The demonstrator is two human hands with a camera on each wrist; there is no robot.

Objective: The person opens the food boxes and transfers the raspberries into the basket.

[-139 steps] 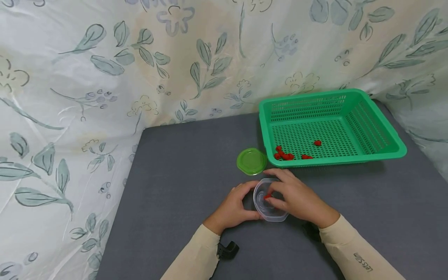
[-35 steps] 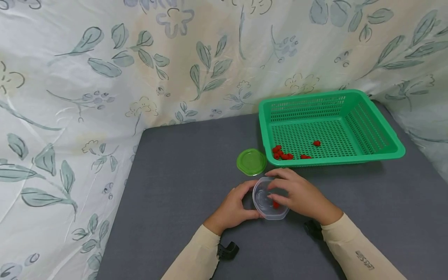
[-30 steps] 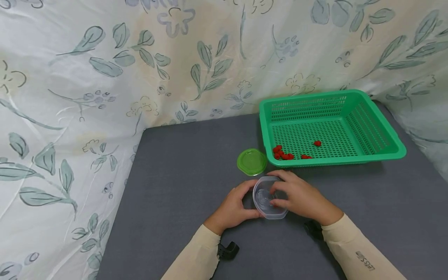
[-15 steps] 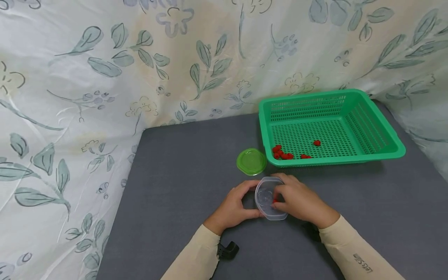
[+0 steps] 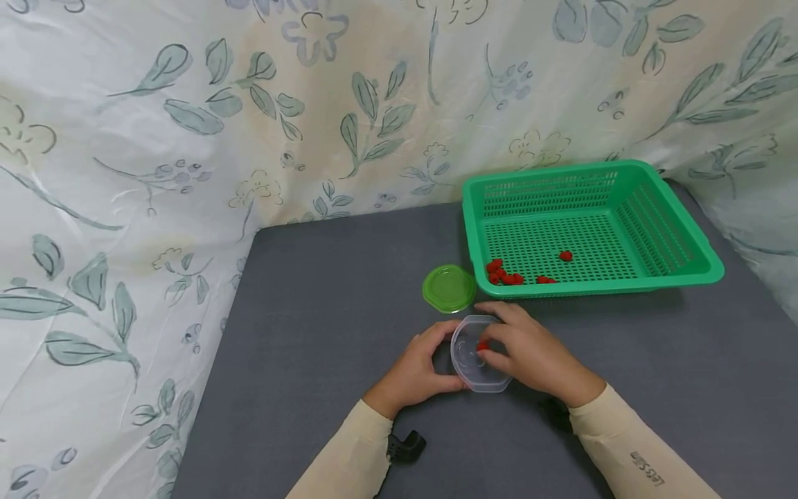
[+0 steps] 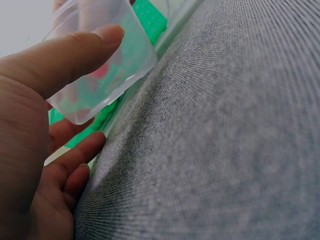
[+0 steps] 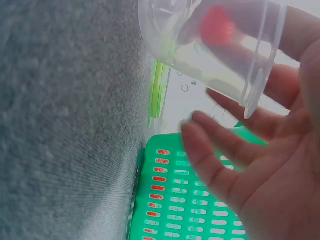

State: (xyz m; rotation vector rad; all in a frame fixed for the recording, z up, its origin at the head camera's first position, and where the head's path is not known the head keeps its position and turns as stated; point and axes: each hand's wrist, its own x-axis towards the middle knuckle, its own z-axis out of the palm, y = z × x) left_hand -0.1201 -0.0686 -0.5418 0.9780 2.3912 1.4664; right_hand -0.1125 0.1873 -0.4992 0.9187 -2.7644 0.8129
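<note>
My left hand [image 5: 414, 369] grips a small clear plastic container [image 5: 463, 350] from its left side, thumb at the near wall and fingers at the far wall. In the left wrist view the thumb lies along the outside of the container [image 6: 137, 57], which leans at a tilt. My right hand [image 5: 533, 353] reaches in over the right rim and pinches a red raspberry [image 5: 483, 346] between thumb and forefinger. The right wrist view shows the raspberry [image 7: 216, 26] through the clear wall, the other fingers spread outside the container.
A green slotted basket [image 5: 630, 283] stands at the back right, with several raspberries [image 5: 501, 274] by its front left corner and another raspberry [image 5: 566, 256] farther in. Left of it lies a round green lid [image 5: 448, 288]. A floral curtain [image 5: 374, 104] hangs behind the grey table [image 5: 324, 346].
The raspberry, lower in the container and then out of sight about a second ago, shows again between the right fingertips, now farther up and left. The left hand keeps its grip; basket and lid stay put.
</note>
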